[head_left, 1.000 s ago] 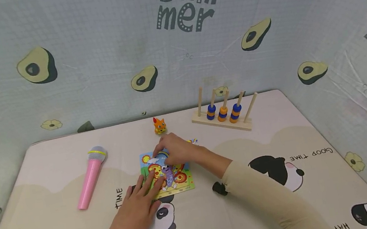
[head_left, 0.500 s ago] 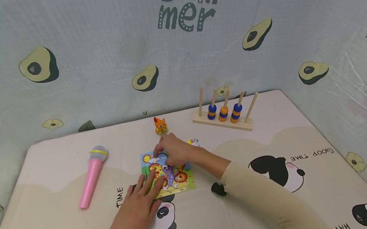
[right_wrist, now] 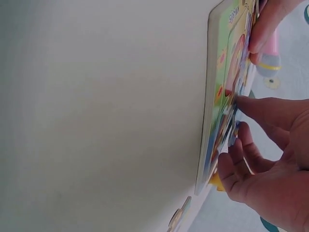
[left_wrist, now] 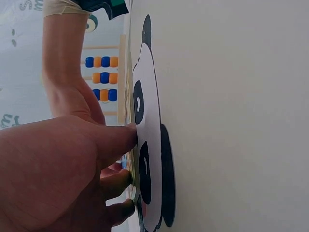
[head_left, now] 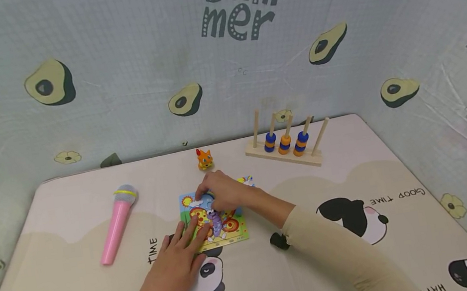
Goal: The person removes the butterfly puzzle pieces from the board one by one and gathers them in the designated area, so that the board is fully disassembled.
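A colourful butterfly jigsaw board (head_left: 229,239) lies flat mid-table, printed with a sun, sky and grass. My left hand (head_left: 176,264) rests on its lower left part, fingers spread and fairly straight; in the left wrist view its fingertips (left_wrist: 126,176) press along the board's edge. Over the board's top edge, my right hand (head_left: 224,189) pinches a small bluish puzzle piece (right_wrist: 233,135) between thumb and fingers, close against the board. The right hand covers the upper right of the picture in the head view. Another puzzle piece (head_left: 246,180) lies on the table behind the right wrist.
A pink toy microphone (head_left: 115,231) lies on the left. Behind the board stands a small orange animal figure (head_left: 204,160). A wooden peg rack (head_left: 282,152) with blue and orange rings is at the back right, near the curtain-like wall (head_left: 121,61). The tablecloth (head_left: 254,283) has panda prints.
The right fingers shift very slightly at the top of the board. The left hand stays in place, and the whole head view drifts a little.
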A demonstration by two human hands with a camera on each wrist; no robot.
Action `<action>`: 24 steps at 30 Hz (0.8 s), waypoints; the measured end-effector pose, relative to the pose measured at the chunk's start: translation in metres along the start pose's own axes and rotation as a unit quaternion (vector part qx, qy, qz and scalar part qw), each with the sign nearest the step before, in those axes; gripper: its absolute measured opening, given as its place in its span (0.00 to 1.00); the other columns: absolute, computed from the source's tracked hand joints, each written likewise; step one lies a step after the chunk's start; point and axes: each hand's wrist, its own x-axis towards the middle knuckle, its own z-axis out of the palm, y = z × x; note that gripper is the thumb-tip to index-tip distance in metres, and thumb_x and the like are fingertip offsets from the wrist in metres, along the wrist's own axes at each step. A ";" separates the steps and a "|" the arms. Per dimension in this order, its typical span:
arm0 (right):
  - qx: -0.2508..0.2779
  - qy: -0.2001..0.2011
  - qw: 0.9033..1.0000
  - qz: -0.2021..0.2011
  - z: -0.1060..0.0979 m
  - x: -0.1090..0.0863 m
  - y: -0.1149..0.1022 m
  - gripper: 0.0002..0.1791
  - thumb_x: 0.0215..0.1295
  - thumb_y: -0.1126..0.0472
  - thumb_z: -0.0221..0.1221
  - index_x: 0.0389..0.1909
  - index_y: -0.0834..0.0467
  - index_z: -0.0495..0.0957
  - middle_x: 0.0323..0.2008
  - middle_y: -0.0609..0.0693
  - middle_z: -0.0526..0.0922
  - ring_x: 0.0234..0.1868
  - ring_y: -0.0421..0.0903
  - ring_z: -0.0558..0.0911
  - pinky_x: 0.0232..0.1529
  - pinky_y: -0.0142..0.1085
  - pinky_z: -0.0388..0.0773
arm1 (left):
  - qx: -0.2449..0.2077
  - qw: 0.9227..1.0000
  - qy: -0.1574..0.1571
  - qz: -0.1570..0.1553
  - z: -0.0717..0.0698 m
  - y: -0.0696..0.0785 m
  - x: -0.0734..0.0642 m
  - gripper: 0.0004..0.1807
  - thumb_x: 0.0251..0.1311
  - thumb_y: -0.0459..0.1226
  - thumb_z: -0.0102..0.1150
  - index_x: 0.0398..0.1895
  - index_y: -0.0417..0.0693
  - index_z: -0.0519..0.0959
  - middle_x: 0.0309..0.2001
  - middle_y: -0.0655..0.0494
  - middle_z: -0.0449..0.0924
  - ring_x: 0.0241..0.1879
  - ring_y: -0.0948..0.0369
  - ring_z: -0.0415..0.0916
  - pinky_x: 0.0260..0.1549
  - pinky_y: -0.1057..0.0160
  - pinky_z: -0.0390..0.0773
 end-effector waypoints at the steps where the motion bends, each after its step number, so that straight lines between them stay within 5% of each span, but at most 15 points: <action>1: 0.000 0.001 1.000 -0.002 0.000 0.000 0.000 0.22 0.62 0.68 0.68 0.56 0.49 0.87 0.59 0.48 0.80 0.65 0.47 0.72 0.71 0.45 0.69 | 0.000 1.000 0.000 0.000 0.000 0.000 0.000 0.34 0.73 0.43 0.60 0.81 0.56 0.64 0.83 0.46 0.56 0.79 0.34 0.55 0.70 0.27 0.61; 24: 0.020 0.021 0.999 0.016 -0.002 -0.004 0.001 0.23 0.61 0.64 0.73 0.58 0.48 0.85 0.54 0.47 0.80 0.54 0.42 0.76 0.58 0.36 0.78 | -0.016 1.000 -0.014 -0.013 0.000 0.001 0.002 0.35 0.73 0.44 0.61 0.81 0.58 0.64 0.83 0.47 0.55 0.80 0.35 0.53 0.70 0.25 0.59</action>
